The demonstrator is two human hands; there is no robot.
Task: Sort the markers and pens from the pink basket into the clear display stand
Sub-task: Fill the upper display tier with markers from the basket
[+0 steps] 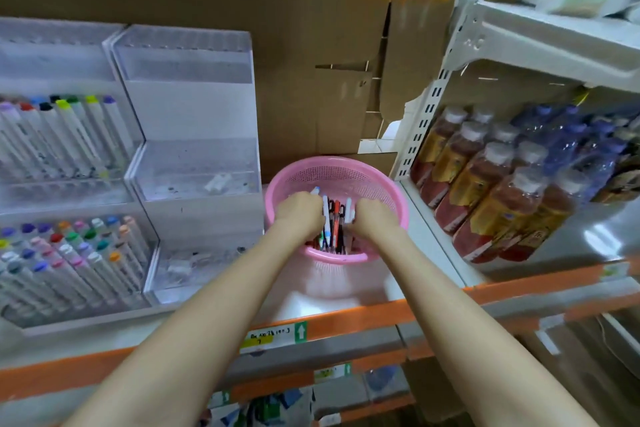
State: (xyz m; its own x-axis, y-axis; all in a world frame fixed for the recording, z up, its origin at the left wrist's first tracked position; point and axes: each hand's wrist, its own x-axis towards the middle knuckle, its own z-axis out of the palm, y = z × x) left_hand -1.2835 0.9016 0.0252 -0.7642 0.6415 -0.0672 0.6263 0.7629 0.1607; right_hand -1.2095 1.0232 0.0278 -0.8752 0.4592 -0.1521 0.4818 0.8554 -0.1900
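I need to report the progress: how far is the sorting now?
Done: markers fill the left clear stand. In hand: left hand and right hand are gathering pens inside the pink basket. Left: many pens remain there; the right stand holds almost nothing.

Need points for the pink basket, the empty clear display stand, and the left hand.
pink basket [341, 167], head view, on its mesh back wall.
clear display stand [194, 181], head view, on the front of its empty middle tier.
left hand [300, 210], head view, on the back of the hand inside the basket.
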